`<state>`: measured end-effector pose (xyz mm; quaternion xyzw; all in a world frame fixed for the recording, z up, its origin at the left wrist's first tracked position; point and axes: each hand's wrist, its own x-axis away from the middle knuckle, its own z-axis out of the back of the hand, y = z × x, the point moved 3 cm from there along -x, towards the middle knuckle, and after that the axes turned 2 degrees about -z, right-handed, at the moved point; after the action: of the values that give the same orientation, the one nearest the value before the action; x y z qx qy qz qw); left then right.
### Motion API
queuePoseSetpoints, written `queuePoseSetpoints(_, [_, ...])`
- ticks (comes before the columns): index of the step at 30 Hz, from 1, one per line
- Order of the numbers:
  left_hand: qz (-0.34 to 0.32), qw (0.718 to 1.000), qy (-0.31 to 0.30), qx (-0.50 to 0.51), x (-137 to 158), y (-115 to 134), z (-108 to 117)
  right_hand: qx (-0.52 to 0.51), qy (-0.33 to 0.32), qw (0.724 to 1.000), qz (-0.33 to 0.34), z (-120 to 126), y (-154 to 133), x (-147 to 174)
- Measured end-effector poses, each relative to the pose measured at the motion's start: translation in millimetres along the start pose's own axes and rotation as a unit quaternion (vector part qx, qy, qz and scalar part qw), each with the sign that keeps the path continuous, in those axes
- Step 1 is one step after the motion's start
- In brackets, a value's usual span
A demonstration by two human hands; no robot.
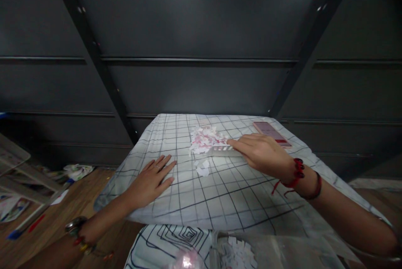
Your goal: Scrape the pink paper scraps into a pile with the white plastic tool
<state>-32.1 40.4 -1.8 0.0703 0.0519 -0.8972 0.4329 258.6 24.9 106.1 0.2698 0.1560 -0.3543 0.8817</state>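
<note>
My left hand (pixel 153 181) lies flat on the white checked cloth (pixel 182 202), fingers stretched out and holding nothing. My right hand (pixel 262 151) is closed on one end of a pale flat strip with slanted slots (pixel 221 151); its exact kind I cannot make out. The strip's free end meets the near side of a heap of torn white and pink paper scraps (pixel 205 139). A few loose white scraps (pixel 202 168) lie nearer to me, between my two hands.
Beyond my right hand lies a pink phone-like slab (pixel 270 131). At the bottom edge are a clear plastic container (pixel 215 250) with white paper scraps (pixel 237 252) and a shiny pink thing (pixel 186 259). A dark panelled wall (pixel 194 89) stands behind the table.
</note>
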Motion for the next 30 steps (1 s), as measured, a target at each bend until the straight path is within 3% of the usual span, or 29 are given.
queuePoseSetpoints(6, [0.002, 1.0, -0.003, 0.0, -0.5, 0.3, 0.1, -0.013, -0.001, 0.999, 0.03, -3.3, -3.3, 2.1])
queuePoseSetpoints(13, [0.002, 1.0, 0.009, 0.007, 0.7, 0.2, -0.4, 0.007, -0.005, 1.0, -0.017, -6.4, -1.5, 1.1])
queuePoseSetpoints(20, [0.004, 1.0, -0.009, 0.004, -1.1, 1.6, 1.9, -0.024, 0.007, 0.999, 0.029, -0.6, -5.3, 6.5])
queuePoseSetpoints(30, [0.002, 1.0, -0.002, 0.004, -0.3, 2.2, 2.5, 0.019, -0.001, 0.999, -0.034, -7.7, 0.4, 7.0])
